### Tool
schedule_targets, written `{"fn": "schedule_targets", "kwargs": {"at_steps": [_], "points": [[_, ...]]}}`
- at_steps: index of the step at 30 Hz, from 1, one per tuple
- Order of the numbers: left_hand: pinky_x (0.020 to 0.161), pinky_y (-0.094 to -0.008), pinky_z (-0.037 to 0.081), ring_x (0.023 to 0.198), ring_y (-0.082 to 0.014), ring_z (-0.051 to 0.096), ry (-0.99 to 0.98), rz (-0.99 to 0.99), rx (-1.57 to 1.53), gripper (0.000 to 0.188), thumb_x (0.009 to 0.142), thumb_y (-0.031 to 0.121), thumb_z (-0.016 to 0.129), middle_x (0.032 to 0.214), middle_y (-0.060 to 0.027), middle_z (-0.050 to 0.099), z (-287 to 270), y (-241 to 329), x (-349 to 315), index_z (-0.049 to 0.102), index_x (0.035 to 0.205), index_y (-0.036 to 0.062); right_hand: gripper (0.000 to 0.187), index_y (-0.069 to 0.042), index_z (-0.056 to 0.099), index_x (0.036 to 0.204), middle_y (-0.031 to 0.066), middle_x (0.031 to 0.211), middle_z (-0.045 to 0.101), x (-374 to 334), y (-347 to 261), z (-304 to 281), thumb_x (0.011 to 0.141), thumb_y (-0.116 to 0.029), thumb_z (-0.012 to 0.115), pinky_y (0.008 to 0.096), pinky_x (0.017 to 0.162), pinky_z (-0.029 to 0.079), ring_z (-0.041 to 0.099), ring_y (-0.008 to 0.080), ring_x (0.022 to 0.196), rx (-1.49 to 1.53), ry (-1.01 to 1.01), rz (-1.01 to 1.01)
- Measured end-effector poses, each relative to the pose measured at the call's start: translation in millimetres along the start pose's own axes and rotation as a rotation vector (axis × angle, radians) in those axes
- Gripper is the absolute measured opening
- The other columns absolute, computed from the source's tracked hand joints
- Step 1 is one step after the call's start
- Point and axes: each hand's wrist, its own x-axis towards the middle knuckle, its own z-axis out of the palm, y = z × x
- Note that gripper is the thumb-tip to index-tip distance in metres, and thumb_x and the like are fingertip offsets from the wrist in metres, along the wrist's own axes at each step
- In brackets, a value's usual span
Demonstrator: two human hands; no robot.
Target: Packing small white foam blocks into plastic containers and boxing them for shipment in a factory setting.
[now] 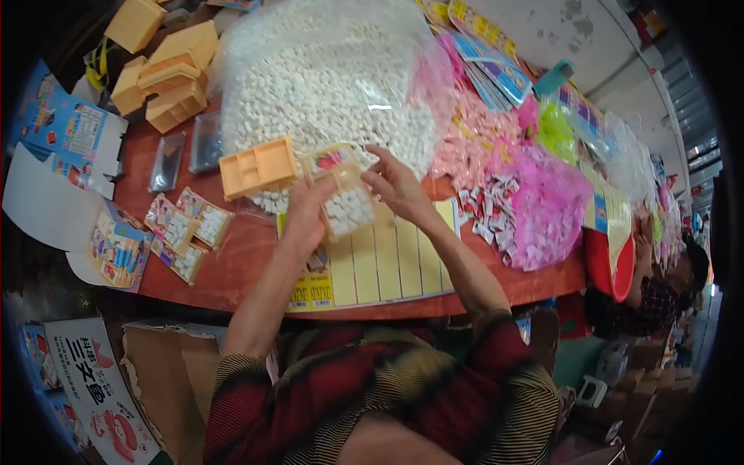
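Observation:
In my left hand (308, 215) is a small cream compartment tray (341, 192), gripped along its left side. White nugget-like pieces (349, 211) fill its lower compartment, and a red-and-pink item lies in the upper one. My right hand (399, 186) is at the tray's right edge with its fingers apart; whether a fingertip touches the tray I cannot tell. An orange-yellow divided tray (258, 167) with bare compartments lies just left of my left hand. Behind both hands spreads a large clear plastic bag (325, 93) heaped with white pieces.
Filled trays (187, 232) lie on the red table (248, 267) at left. Stacked orange-yellow trays (174, 74) stand far left. Pink packets (473, 143), a magenta bag (550, 209) and a red basin (608, 267) are at right. A yellow printed sheet (387, 263) lies nearest me. Another person (651, 287) sits far right.

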Motion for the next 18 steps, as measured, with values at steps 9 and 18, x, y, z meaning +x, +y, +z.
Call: {"fn": "schedule_targets", "kwargs": {"at_steps": [9, 18], "points": [[0.072, -0.0308, 0.048, 0.082, -0.0186, 0.056, 0.054, -0.17, -0.068, 0.028, 0.077, 0.002, 0.045, 0.095, -0.0105, 0.054, -17.9, -18.8, -17.6, 0.043, 0.104, -0.0007, 0.013, -0.003, 0.049, 0.077, 0.0114, 0.07, 0.052, -63.4, 38.1, 0.7, 0.07, -0.013, 0.054, 0.0343, 0.053, 0.042, 0.052, 0.0275, 0.063, -0.981, 0.061, -0.131], [0.079, -0.0316, 0.044, 0.089, -0.0188, 0.053, -0.023, -0.217, -0.093, 0.031, 0.077, 0.004, 0.046, 0.1, -0.0095, 0.052, -29.9, -22.9, -22.6, 0.041, 0.108, 0.0013, 0.033, -0.001, 0.044, 0.103, 0.0107, 0.076, 0.052, -17.3, 2.9, -9.4, 0.074, -0.011, 0.055, 0.0276, 0.056, 0.042, 0.053, 0.0181, 0.061, -0.586, 0.314, -0.256]]}}
